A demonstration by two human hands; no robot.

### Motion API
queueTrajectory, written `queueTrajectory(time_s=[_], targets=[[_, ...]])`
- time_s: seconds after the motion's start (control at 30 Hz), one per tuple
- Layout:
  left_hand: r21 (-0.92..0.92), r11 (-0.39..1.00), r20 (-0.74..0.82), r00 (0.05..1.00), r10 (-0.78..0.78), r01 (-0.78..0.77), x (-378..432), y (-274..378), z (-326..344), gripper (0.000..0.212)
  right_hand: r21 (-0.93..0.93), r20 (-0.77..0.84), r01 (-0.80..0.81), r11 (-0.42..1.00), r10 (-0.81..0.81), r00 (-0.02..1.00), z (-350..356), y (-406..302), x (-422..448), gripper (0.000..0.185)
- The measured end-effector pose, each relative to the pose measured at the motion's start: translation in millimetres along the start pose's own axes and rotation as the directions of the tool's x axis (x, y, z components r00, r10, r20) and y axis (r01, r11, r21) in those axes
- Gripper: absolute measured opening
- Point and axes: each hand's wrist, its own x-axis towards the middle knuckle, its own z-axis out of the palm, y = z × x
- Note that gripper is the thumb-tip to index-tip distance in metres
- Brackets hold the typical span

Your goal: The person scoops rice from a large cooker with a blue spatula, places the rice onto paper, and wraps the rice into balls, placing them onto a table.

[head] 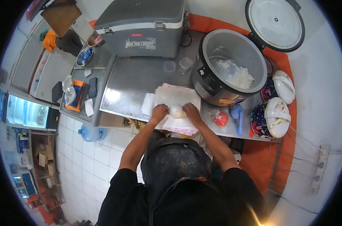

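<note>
A small rounded white bundle [176, 110], seemingly in clear plastic, lies on a stack of wrapping paper sheets [171, 94] at the counter's front edge. My left hand [160, 112] pinches its left edge. On the opposite side, the fingers of my right hand [191, 112] are closed at the bundle's right edge. What exactly is inside cannot be made out. Just behind the right hand stands a large open rice cooker [200, 79] with cooked white rice [241, 77] in it.
Right of the paper are a red bundle in plastic [221, 119], a blue rice scoop [238, 115] and a patterned lidded container [260, 120]. A grey cooler box [140, 36] stands at the back. White napkins [148, 104] lie left. A water jug [92, 133] rests on the floor; a person [60, 41] is far left.
</note>
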Motion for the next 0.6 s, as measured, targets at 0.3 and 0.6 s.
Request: queueTrajectory(time_s=[0.3,0.6], targets=[[-0.394,0.865,-0.324,0.928,0.185,-0.311,-42,120,-118,0.011,0.911,0.243,-0.078,-0.406,0.373,0.895,-75,-103,26,0.024],[-0.074,0.936,-0.274,0.909,0.313,-0.345,-14,43,-206,0.007,0.913,0.389,-0.408,-0.008,0.324,0.862,-63,-149,119,0.043]])
